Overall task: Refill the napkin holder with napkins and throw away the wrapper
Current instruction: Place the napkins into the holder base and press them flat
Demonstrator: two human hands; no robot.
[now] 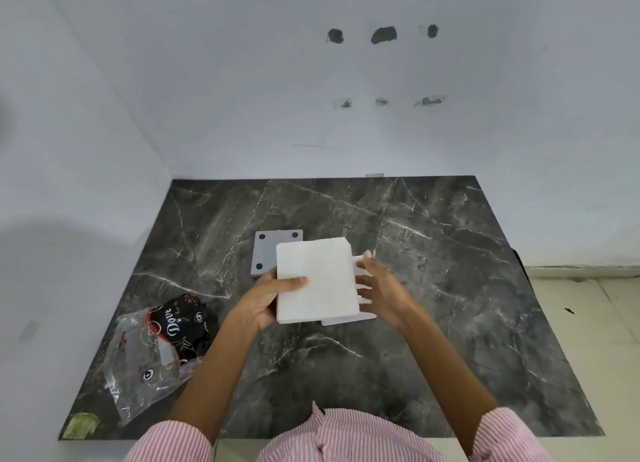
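Note:
A thick stack of white napkins [317,278] is held above the dark marble table [450,288]. My left hand [268,297] grips the stack's left edge, thumb on top. My right hand [382,288] is at the stack's right side with fingers spread, touching the white slatted napkin holder [360,264], which lies tipped over and mostly hidden under the stack. The holder's grey base [265,252] with black feet faces up and left of the napkins. The empty clear plastic wrapper [157,351] with a dark printed label lies at the table's left front.
White walls close in behind and to the left of the table. A light tiled floor [595,323] shows to the right. A greenish patch [81,425] marks the table's front left corner.

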